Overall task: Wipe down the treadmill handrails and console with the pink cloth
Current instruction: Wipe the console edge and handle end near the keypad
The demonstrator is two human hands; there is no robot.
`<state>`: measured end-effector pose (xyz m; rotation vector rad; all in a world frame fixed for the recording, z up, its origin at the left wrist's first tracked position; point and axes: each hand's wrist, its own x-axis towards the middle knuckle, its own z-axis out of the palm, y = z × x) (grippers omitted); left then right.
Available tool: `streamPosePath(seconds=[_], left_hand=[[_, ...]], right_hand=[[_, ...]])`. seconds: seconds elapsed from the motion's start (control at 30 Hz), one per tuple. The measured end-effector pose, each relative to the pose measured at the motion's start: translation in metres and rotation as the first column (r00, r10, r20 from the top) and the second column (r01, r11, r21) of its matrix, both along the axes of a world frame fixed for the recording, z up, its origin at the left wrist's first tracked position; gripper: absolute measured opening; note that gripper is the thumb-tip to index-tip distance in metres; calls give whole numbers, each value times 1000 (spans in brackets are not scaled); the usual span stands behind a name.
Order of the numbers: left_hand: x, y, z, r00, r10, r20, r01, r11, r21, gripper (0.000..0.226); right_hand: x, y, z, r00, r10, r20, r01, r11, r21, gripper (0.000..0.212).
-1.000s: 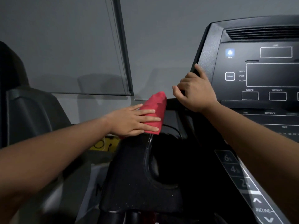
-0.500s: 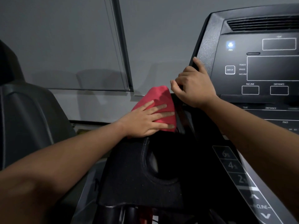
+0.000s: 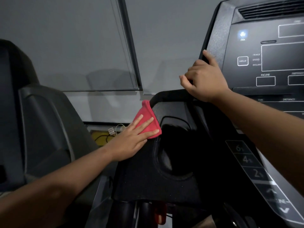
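Nearest, below the wrists, a red part [image 3: 160,213] showed under the black side tray [image 3: 139,181], and a round cup hollow [image 3: 166,162] sank into the tray just beyond the heel of the left hand [image 3: 131,142]. A button strip [image 3: 246,160] marked 6, 4 and 2, with arrows lower down, ran under the right forearm. The left hand lay flat with its fingers [image 3: 151,132] straight and slightly spread, curling round nothing, and pressed the pink cloth [image 3: 148,120] against the tray's upper left edge. The cloth lay under the fingertips and rose past them in a folded peak that touched the curved black rim [image 3: 169,94] of the tray. Just outside the little-finger side of that hand, lower and farther back, a yellow patch [image 3: 100,135] with a dark cord lay on the floor, and well beyond it stood another machine [image 3: 41,120] in dark plastic. Above and to the right of the cloth, apart from it, the right hand [image 3: 205,79] gripped the left edge of the console [image 3: 271,63]: its fingers were curled round the edge and the thumb [image 3: 207,55] lay up along it. Past the thumb a lit fan light [image 3: 242,34] glowed on the console face, beside dark display boxes. Farthest, behind both hands, hung a grey blind [image 3: 74,46].
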<state>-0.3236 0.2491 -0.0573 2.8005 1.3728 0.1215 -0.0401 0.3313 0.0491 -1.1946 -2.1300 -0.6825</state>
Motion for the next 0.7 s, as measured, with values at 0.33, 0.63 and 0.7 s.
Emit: streamPosePath(seconds=[0.33,0.63,0.7], left_hand=[[35,34,21,989,-66,-130,83,988,129,57],[91,77,44,759,229,609,-246,968,-58,41],[84,79,41,650,387,653,-277,922,-271,48]], right_hand=[[-1,3,-2,1000,-21,1,21,999,31,57],[-2,2,0,1000,-24,-2,24,1000,7,57],[0,2,0,1000,-24,0,24,1000,-13,58]])
